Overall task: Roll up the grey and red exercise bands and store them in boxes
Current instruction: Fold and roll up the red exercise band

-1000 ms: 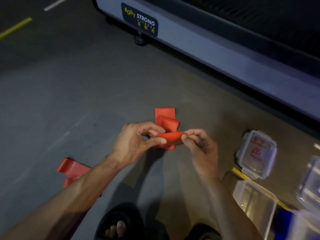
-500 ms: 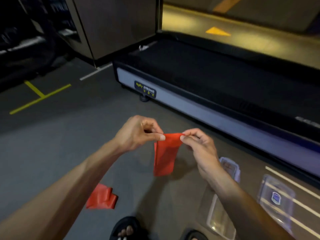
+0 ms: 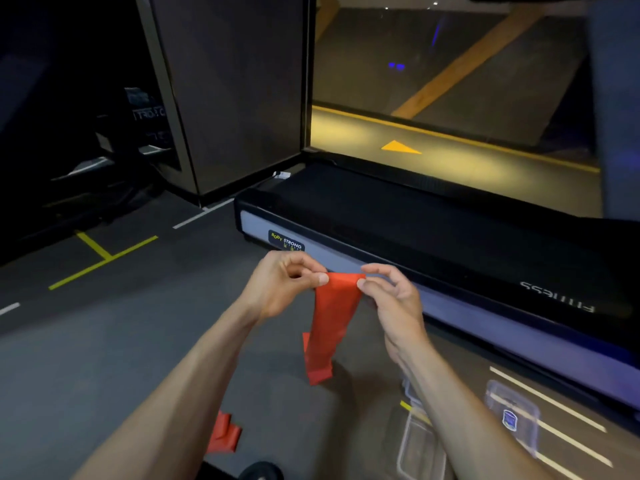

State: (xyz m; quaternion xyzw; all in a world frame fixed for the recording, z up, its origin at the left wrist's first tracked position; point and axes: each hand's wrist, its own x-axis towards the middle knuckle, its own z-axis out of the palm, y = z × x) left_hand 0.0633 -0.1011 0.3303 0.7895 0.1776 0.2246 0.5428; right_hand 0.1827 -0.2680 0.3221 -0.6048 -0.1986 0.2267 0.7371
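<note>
A red exercise band [image 3: 330, 323] hangs in front of me, its top edge stretched between both hands and its lower end folded near the floor. My left hand [image 3: 282, 284] pinches the band's top left corner with thumb and forefinger. My right hand [image 3: 391, 296] pinches the top right corner. A second red band [image 3: 225, 433] lies crumpled on the floor at lower left. Two clear plastic boxes sit on the floor at lower right: one [image 3: 420, 445] partly behind my right forearm, one with a blue label [image 3: 512, 415] further right. No grey band shows.
A treadmill base [image 3: 433, 271] with a Body Strong label runs across the middle, just behind my hands. Yellow and white floor lines mark the grey floor at left and lower right. A dark panel stands at the back. My sandalled foot [image 3: 259, 472] shows at the bottom.
My hands have lifted the red band off the floor, and it has unfolded to hang longer. The camera has tilted upward, showing more of the treadmill.
</note>
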